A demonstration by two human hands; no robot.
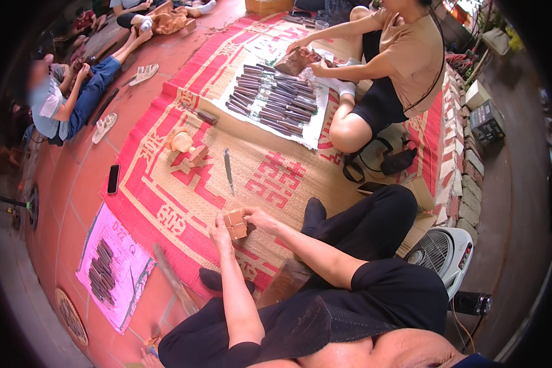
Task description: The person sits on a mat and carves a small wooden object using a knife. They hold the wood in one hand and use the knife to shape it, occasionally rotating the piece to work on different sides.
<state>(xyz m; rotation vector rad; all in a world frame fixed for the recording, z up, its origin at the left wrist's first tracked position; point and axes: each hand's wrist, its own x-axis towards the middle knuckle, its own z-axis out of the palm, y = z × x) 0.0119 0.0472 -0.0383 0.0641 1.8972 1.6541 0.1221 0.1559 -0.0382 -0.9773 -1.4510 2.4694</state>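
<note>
Between my two hands is a small light-brown wooden block [235,225] with lines across its face, held above the mat in front of my crossed legs. My left hand [220,231] grips its left side. From the right, my right hand [257,219] has its fingers closed at the block's upper right edge. Farther out on the mat lies a slim knife-like tool [228,170], and beyond it to the left a pale carved wooden piece [181,141] beside a small reddish wooden block [198,154]. A dark-handled tool [203,115] rests farther back.
Many dark-handled tools lie in rows on a white cloth [318,126], where a co-worker [411,55] handles a wooden piece. A phone [113,179] and a pink sheet [124,306] with dark tools are left; a fan [438,251] stands right. Other people sit at far left.
</note>
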